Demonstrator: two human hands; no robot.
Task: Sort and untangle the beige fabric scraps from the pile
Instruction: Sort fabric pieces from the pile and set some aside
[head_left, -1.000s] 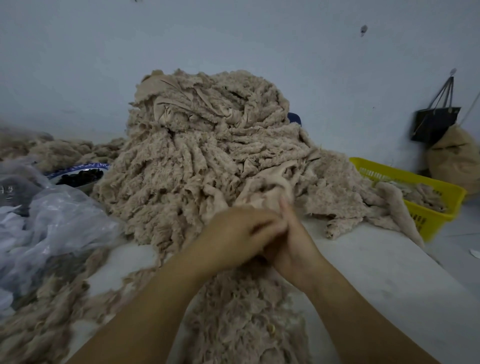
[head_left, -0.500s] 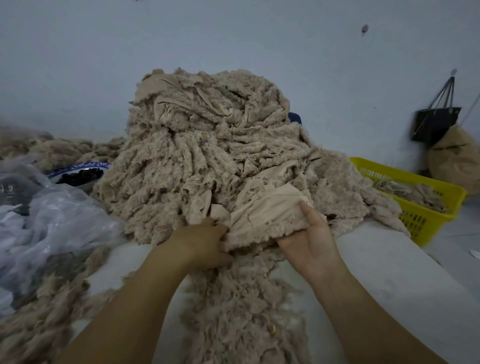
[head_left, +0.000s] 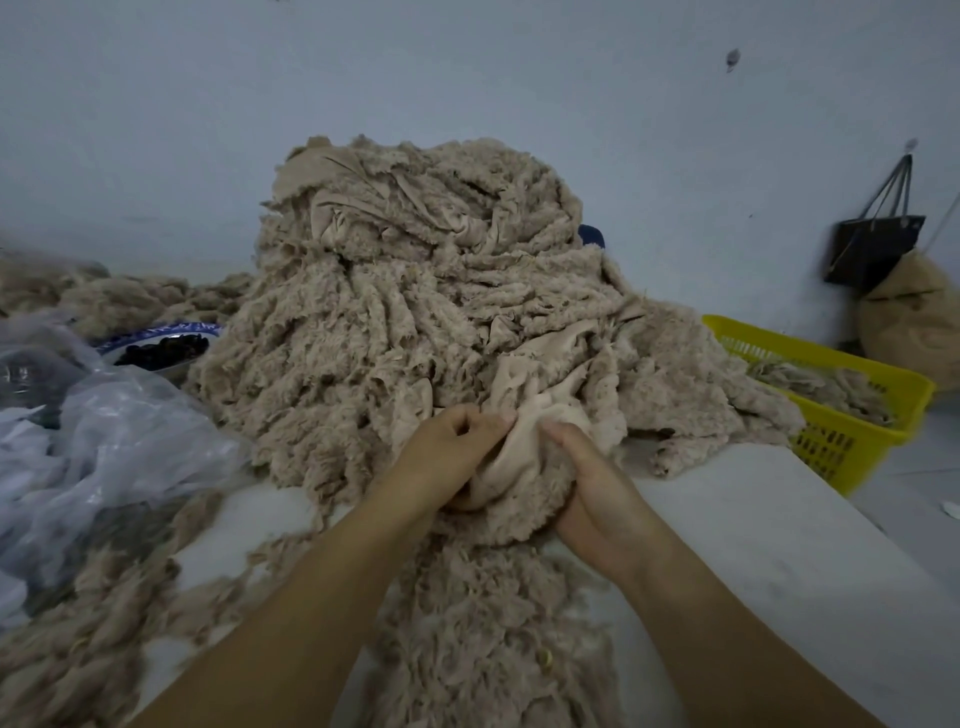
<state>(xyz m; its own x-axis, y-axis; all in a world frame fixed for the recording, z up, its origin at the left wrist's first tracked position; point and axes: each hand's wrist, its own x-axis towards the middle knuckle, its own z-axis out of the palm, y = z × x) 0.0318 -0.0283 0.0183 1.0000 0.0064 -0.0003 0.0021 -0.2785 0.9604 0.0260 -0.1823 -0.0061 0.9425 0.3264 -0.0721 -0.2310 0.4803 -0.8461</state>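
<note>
Centrally, the pile (head_left: 415, 291) of beige scraps runs from the desk's (head_left: 753, 519) far edge to its near edge. Open room lies along the right edge, toward the yellow basket (head_left: 831, 358). One smooth scrap (head_left: 519, 457) sits at the pile's near foot, between both grips. The left grip (head_left: 447, 457) pinches its left fold. The right grip (head_left: 597, 493) curls round its right side, equally near.

The pile of fabric scraps (head_left: 415, 312) sat on the table (head_left: 753, 519), backed against the wall and spilling forward toward the person. At its front the left hand (head_left: 447, 457) and right hand (head_left: 597, 493) lay side by side with a scrap (head_left: 519, 457) between them. Left of the pile lay a plastic bag (head_left: 104, 441), with a bowl (head_left: 171, 328) behind it. Right of the table stood a basket (head_left: 831, 358) with scraps in it. Behind that, a bag (head_left: 872, 249) hung on the wall above a sack (head_left: 914, 322).
</note>
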